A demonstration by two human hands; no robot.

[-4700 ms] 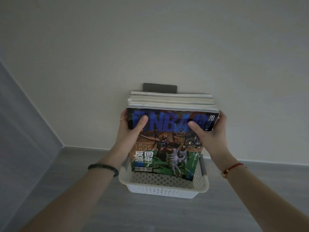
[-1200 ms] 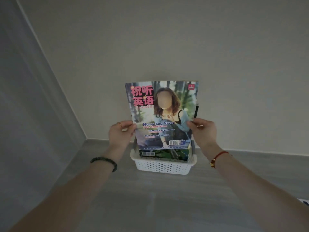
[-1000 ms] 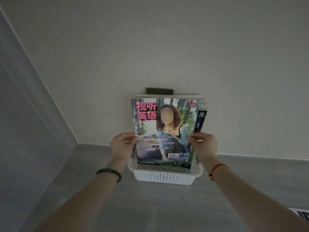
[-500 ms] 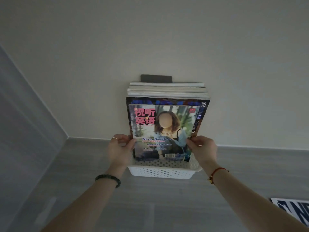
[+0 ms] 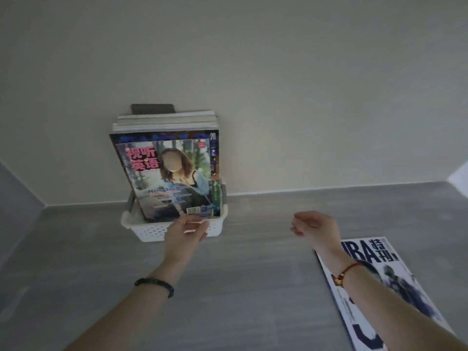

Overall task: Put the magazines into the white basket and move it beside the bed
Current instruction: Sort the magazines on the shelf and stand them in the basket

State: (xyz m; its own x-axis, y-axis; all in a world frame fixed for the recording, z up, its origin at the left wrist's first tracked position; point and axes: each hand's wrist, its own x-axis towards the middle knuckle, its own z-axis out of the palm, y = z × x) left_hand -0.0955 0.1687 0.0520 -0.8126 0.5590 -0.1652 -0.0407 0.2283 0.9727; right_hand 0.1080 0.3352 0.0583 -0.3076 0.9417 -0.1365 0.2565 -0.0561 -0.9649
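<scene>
Several magazines (image 5: pixel 166 173) stand upright in the white basket (image 5: pixel 152 230) against the wall.
My left hand (image 5: pixel 186 233), loosely curled, holds nothing by its rim; my right hand (image 5: pixel 315 228) hangs empty above the NBA magazine (image 5: pixel 395 287) on the floor.

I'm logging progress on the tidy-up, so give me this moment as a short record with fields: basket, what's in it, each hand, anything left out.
basket: white basket on the grey floor, against the wall
contents: upright magazines, pink-titled magazine in front
left hand: at the basket's front rim, under that magazine; grip unclear
right hand: empty, loosely curled, above the floor
left out: NBA magazine flat on the floor, right of the basket
</scene>
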